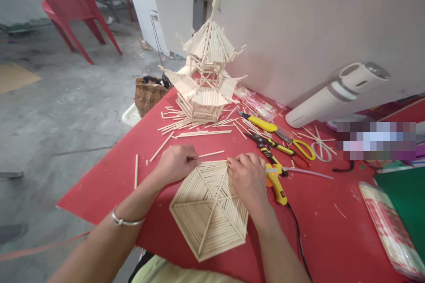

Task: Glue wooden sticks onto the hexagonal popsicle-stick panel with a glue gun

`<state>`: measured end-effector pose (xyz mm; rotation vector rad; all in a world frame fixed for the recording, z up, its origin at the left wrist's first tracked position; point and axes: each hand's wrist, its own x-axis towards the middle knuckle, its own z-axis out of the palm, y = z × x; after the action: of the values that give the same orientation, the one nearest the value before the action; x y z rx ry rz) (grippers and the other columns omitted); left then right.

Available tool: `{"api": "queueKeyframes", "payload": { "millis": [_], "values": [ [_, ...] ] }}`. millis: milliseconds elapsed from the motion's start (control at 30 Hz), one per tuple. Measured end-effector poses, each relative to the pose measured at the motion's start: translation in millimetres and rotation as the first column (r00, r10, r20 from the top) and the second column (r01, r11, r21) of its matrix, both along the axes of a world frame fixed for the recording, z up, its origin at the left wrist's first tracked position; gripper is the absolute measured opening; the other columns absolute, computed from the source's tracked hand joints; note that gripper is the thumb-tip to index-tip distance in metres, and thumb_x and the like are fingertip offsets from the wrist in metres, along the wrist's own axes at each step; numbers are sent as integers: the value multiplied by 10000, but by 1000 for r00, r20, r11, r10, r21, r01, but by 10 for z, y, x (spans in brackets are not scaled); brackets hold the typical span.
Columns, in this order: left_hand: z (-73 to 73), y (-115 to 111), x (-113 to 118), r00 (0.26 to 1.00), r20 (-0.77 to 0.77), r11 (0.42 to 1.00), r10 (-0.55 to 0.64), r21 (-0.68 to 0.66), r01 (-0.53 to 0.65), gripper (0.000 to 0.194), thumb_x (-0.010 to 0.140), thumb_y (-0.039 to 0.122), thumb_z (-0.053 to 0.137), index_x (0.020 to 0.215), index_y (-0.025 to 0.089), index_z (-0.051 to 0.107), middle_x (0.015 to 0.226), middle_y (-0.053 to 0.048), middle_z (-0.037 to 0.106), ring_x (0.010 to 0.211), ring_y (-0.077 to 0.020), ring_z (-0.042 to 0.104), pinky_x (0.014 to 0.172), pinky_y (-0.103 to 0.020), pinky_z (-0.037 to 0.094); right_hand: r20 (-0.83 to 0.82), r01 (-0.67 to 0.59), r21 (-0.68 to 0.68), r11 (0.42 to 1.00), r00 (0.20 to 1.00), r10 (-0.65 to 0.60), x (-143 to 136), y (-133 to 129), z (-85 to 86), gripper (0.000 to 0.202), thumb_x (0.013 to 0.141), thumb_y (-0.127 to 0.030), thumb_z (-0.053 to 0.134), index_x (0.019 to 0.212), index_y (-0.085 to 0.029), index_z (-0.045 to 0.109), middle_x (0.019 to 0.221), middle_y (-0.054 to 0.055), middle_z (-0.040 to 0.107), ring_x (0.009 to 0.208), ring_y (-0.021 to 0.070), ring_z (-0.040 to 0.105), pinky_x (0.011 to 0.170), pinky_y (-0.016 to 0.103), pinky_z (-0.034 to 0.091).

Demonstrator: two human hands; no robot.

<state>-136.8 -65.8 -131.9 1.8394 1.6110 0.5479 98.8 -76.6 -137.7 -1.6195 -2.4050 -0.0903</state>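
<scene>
A hexagonal panel of thin wooden sticks [191,216] lies in front of me, with ribs crossing at its middle. My left hand [179,162] is closed in a pinch by the panel's far left corner; what sits between its fingertips is too small to make out. At the far right corner, the fingers of my right hand [249,179] are closed on the panel's edge. A loose stick [212,154] lies just past that edge, between both hands. A yellow glue gun [276,183] rests right of my right hand.
Behind stands a stick pagoda [209,75] amid scattered sticks. A yellow utility knife [262,123], pliers [279,146] and yellow-handled scissors [303,148] lie to the right. A white flask [322,101] leans near the wall. Packed sticks [388,225] lie far right. The red table's [99,194] edge is left.
</scene>
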Motion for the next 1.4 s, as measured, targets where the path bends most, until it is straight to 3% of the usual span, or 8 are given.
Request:
{"api": "queueKeyframes", "payload": {
  "millis": [1400],
  "values": [
    [-2, 18, -17, 1000, 2, 999, 10, -33, -9, 130, 773, 221, 634, 688, 209, 732, 797, -6, 725, 680, -145, 610, 607, -249, 389, 30, 3, -4, 1000, 1000, -3, 6, -1, 0, 148, 950, -219, 594, 992, -255, 732, 865, 30, 663, 926, 218, 464, 818, 380, 251]
  ]
}}
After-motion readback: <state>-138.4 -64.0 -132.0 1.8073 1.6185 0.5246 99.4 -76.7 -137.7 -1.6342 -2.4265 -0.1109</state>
